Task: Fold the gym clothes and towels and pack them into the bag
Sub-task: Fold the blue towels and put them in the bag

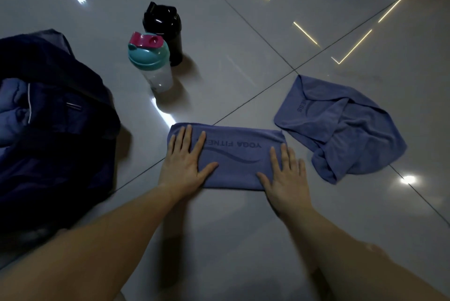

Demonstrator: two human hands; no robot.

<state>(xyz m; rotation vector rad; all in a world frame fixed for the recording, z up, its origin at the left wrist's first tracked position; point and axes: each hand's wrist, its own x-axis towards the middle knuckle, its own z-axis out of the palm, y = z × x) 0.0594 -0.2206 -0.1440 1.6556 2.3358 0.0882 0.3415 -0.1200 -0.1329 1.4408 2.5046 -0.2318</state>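
A folded purple-blue cloth towel (233,157) saying YOGA FITNESS is lying flat on the shiny grey tiled floor (243,57). The left hand (185,161) is pressing on its left end and the right hand (286,174) on its right end. All the fingers (188,131) are staying straight and spread, gripping nothing. A 2nd purple-blue towel (341,127) is lying crumpled just beside it on the right. A big dark blue fabric bag (60,130) is sitting at the left. A clear plastic bottle with a teal lid (153,64) and a black plastic bottle (168,30) are standing close together behind.

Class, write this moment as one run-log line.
step: pressing folded towel | left hand: flat on it | right hand: flat on it | second towel: crumpled, at right | bag: at left
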